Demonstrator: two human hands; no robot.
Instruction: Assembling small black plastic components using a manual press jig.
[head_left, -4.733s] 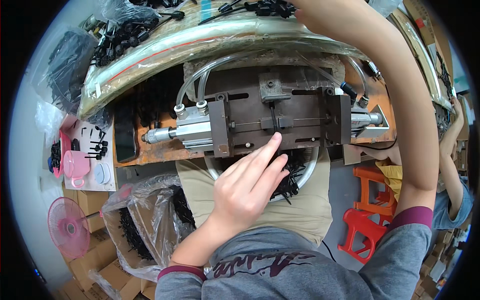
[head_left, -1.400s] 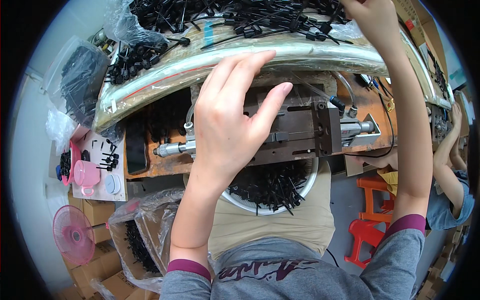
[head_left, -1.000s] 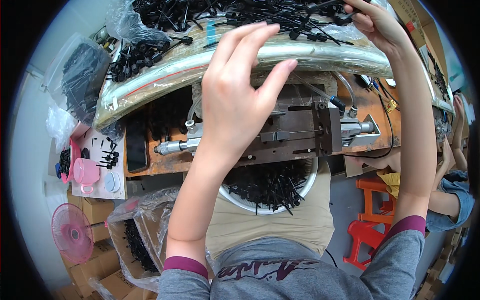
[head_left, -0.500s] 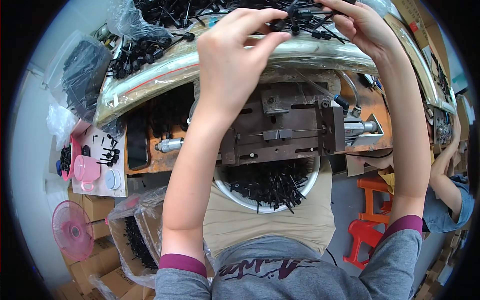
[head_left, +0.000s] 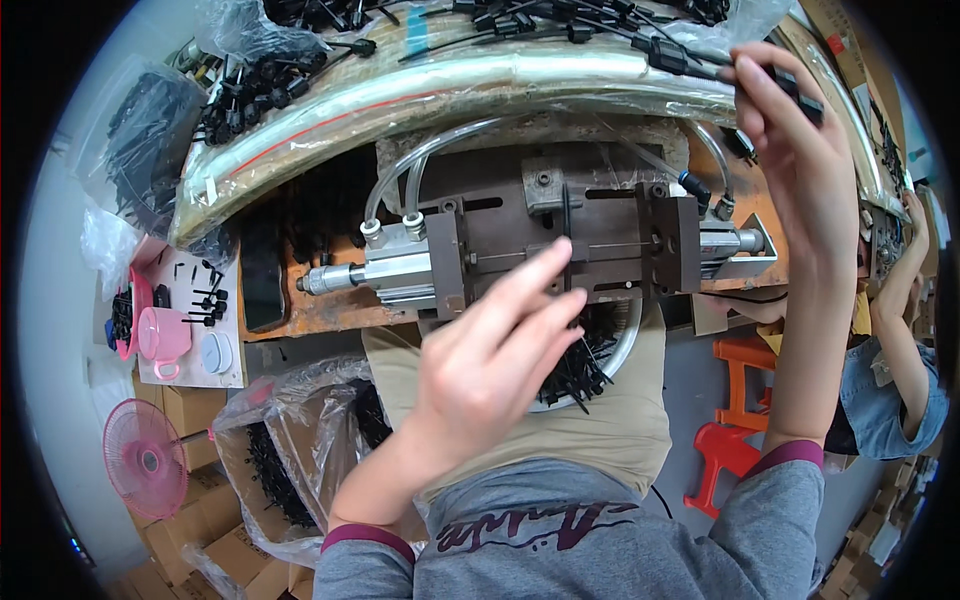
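Across the dark metal fixture (head_left: 500, 180), a thin black rod (head_left: 567, 205) now lies where none did a moment ago; my left hand (head_left: 475, 370) has come down from the pile (head_left: 510, 22), fingers loosely open, index tip at the rod. My right hand (head_left: 800, 150) has drawn aside, pinching black parts (head_left: 668, 56). One piece seems placed, others held apart.

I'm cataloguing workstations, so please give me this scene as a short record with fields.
Left hand: fingers extended at a thin black plastic strip; contact unclear
Right hand: raised, holding black plastic stemmed parts
Fixture: dark brown metal fixture, silver metal cylinder at its left
Container: round white plastic basket with black stemmed pieces, partly hidden
Left side: pink mug, pink round fan
Right side: red plastic stool
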